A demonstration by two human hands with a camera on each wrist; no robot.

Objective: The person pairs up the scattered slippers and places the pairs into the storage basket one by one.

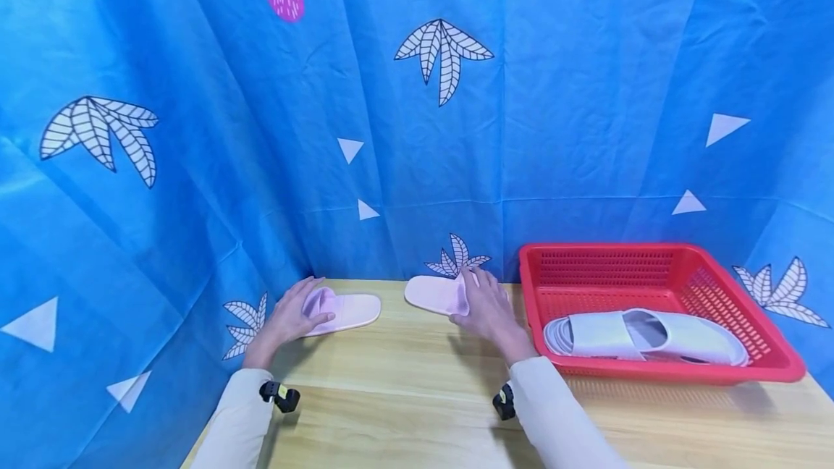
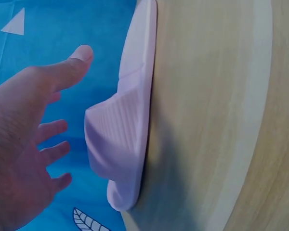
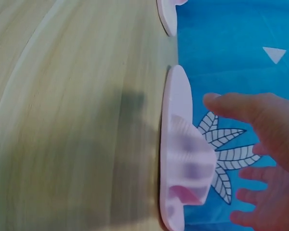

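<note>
Two pink slide slippers lie on the wooden table, sole down, their heels pointing toward each other. Over the strap of the left slipper (image 1: 355,310) is my left hand (image 1: 291,315), fingers spread; the left wrist view shows a gap between the hand and that slipper's strap (image 2: 113,134). My right hand (image 1: 485,307) hovers over the strap end of the right slipper (image 1: 431,293). In the right wrist view its thumb and fingers are apart, beside the ribbed strap (image 3: 190,154), and hold nothing.
A red plastic basket (image 1: 706,266) stands on the right of the table (image 1: 391,411), with white slippers (image 1: 602,335) lying inside. A blue patterned curtain (image 1: 423,150) hangs behind the table and along its left side.
</note>
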